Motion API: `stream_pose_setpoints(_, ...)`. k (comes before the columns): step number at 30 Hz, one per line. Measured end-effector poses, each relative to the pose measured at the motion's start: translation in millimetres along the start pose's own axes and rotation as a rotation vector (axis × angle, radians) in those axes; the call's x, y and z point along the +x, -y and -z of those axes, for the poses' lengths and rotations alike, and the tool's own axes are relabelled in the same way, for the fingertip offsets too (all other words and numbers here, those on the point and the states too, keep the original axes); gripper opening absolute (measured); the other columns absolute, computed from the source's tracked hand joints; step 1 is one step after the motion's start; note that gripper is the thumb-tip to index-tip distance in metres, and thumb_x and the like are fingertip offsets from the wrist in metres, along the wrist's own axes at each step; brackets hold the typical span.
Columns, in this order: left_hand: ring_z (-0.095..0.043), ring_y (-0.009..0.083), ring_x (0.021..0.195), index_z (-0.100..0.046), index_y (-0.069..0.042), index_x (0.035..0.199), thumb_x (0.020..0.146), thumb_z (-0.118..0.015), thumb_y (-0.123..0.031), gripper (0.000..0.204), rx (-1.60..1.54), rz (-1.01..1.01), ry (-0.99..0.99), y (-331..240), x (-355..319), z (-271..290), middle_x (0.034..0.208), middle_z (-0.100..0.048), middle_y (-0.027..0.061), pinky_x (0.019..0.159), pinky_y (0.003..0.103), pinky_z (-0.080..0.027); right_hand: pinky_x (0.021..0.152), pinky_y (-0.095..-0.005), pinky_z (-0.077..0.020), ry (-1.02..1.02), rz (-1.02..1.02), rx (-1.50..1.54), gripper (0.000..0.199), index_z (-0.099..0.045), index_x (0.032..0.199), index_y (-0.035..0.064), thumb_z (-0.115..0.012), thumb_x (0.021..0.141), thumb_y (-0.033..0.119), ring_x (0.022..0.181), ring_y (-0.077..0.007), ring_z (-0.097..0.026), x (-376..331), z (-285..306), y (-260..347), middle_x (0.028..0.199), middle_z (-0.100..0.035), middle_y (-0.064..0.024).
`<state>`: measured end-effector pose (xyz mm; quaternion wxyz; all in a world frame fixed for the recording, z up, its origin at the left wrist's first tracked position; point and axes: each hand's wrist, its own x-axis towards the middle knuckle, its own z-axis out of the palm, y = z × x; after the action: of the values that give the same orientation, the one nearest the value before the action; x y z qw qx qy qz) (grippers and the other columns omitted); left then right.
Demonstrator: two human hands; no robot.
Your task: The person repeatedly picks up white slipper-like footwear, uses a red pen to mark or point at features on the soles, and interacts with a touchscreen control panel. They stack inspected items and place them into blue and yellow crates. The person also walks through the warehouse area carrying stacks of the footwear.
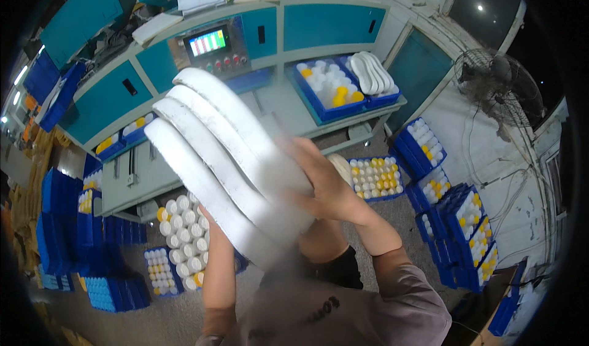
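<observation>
While a fanned stack of long, white, foam-like curved strips was held up close to the head camera, the right hand was seen pressed against the stack's right side, its fingers closed around the strips and lying close together. The left hand itself was hidden behind the stack; only the left forearm was visible rising from the lower edge, so the state of its fingers could not be told. The stack was raised in the middle of the picture, above a blue plastic crate of white and yellow round caps on the floor. Behind it, a teal-and-grey machine bench with a small coloured control screen was seen, and on its right end a blue tray of white and yellow caps stood just beside another pile of white curved strips. More blue crates were stacked at the right, near a standing fan.
</observation>
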<state>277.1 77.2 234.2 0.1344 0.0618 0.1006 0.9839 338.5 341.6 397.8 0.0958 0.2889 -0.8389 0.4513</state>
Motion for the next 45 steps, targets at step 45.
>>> stream_pose_setpoints(45,-0.050,0.0321,0.135,-0.040,-0.005,0.150,0.080,-0.074,-0.006,0.078,0.607,0.673,2.359,833,-649,-256,0.145,-0.053,0.0168,0.112,0.041,-0.039,0.094,-0.0407,-0.0522,-2.019,-1.743,-0.183,0.086,-0.050,0.134,0.0004,-0.088,0.067,0.037,0.109,-0.0327,-0.063,-981,-142,390,0.118,-0.063,-0.0211)
